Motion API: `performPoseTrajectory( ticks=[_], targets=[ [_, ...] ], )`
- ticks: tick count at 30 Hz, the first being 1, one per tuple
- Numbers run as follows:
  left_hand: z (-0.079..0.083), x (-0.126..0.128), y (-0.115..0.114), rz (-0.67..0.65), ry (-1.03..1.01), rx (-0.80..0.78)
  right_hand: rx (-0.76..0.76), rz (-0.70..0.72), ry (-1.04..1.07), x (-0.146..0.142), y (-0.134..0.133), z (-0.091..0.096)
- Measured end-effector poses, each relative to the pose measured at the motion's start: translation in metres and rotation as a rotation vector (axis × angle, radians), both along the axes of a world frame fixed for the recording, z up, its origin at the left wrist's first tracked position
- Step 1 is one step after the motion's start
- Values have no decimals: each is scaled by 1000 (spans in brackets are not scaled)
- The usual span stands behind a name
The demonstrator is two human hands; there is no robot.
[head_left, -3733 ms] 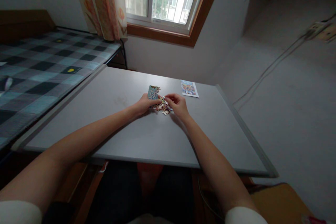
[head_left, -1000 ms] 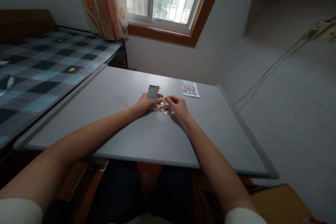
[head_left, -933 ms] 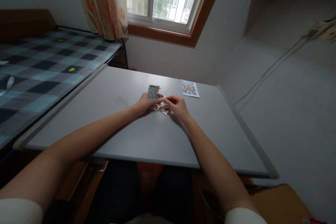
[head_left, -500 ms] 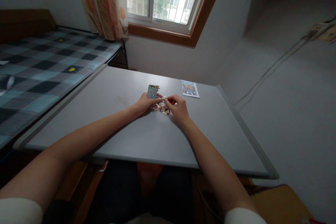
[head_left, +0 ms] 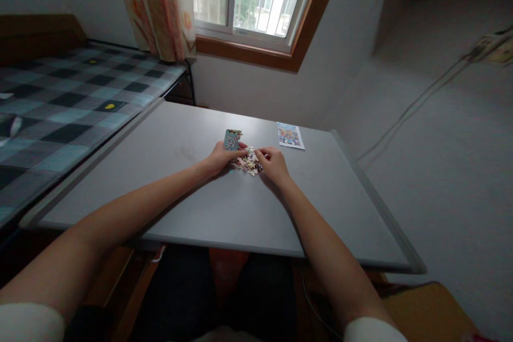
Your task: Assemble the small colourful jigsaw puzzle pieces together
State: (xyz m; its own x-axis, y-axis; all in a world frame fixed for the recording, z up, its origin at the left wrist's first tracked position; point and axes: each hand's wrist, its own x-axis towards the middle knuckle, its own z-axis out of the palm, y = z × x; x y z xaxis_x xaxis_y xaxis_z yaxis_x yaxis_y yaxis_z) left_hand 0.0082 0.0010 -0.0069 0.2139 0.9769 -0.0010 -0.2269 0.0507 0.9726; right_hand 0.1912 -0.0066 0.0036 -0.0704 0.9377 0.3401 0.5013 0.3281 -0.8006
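The left hand (head_left: 218, 158) grips the panel (head_left: 231, 140), while the right hand (head_left: 274, 164) (its hold I cannot tell) could scatter the pieces (head_left: 251, 165) by brushing them.

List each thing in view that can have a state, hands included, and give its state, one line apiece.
Left hand: closed on the puzzle.
Puzzle: partly joined, held.
Right hand: fingers bent beside the pieces; grip unclear.
Pieces: loose, heaped on the table.
Picture sheet: flat on the table.
Curtain: drawn aside.
Window: unclear whether shut.
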Motion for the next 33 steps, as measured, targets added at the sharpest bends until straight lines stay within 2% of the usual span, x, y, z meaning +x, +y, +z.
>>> performPoseTrajectory(
  ticks=[6, 12, 19, 26, 29, 33],
  targets=[
    [3, 0, -2, 15, 29, 1, -103, 189, 88, -6, -7, 0],
    [10, 2, -6, 27, 82, 6, -110, 134, 224, -7, -5, 4],
    [10, 2, -5, -24, 43, 33, -205, 133, 363, -9, -4, 7],
    [11, 3, -8, -14, 25, 28, -304, 158, 466, -7, -4, 4],
    [10, 3, -6, -13, 30, 14, -251, 101, 383, -3, 1, 0],
    [7, 2, -4, -18, 76, 42, -40, -43, 192, -1, 4, -1]
  ],
)
